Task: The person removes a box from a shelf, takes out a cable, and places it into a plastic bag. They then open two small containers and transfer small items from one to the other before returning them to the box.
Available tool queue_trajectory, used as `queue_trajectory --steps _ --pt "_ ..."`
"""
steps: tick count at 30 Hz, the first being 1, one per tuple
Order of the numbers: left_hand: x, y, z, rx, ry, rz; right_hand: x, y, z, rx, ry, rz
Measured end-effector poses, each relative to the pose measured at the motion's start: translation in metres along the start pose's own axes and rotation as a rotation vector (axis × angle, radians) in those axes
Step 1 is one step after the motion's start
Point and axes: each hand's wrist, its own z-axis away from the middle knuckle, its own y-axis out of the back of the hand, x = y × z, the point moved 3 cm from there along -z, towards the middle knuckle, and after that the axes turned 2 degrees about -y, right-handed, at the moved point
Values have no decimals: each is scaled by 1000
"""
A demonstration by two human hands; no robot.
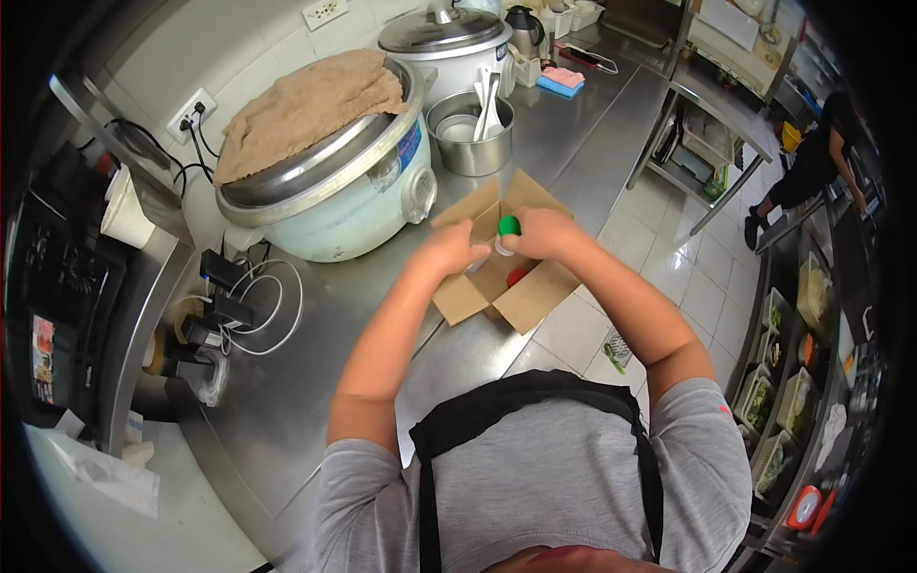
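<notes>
An open cardboard box [538,304] stands on the steel counter [390,382] with its flaps spread. My right hand [540,234] reaches over the box, its fingers closed on a small container with a green lid [509,225]. At the box's left side is my left hand [449,250], thumb pointing inward; what its fingers hold, if anything, is hidden. Inside the box lies a red round thing [517,277], partly covered by shadow.
A large cooker [373,215] under a brown cloth [310,110] stands left of the box. Behind are a steel pot [473,156] with white ladles and another cooker [458,72]. White cables [277,310] lie at left. Another person [812,158] stands far right.
</notes>
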Motion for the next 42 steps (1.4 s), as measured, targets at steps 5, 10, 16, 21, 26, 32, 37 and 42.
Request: queue_trajectory --steps 5,10,16,21,26,32,37,42 --pt "-9 -46 -42 -157 34 -319 -3 -36 -14 -10 -153 128" --pt "0 -65 -41 -141 199 -342 -11 -61 -22 -385 -83 372" --pt "-9 -73 -53 -129 259 -372 4 -100 -44 -457 -149 317" --pt "3 -53 -37 62 143 -390 2 -91 -41 -460 -76 336" --pt "-26 -5 -10 483 -52 264 -11 -15 -1 -168 44 72" --pt "-11 13 23 388 -18 1456 -5 -13 20 196 331 -1134" --pt "-1 7 23 336 -25 1524 -17 -12 24 413 503 -1042" --pt "8 4 28 270 -39 1540 -23 -2 41 523 524 -814"
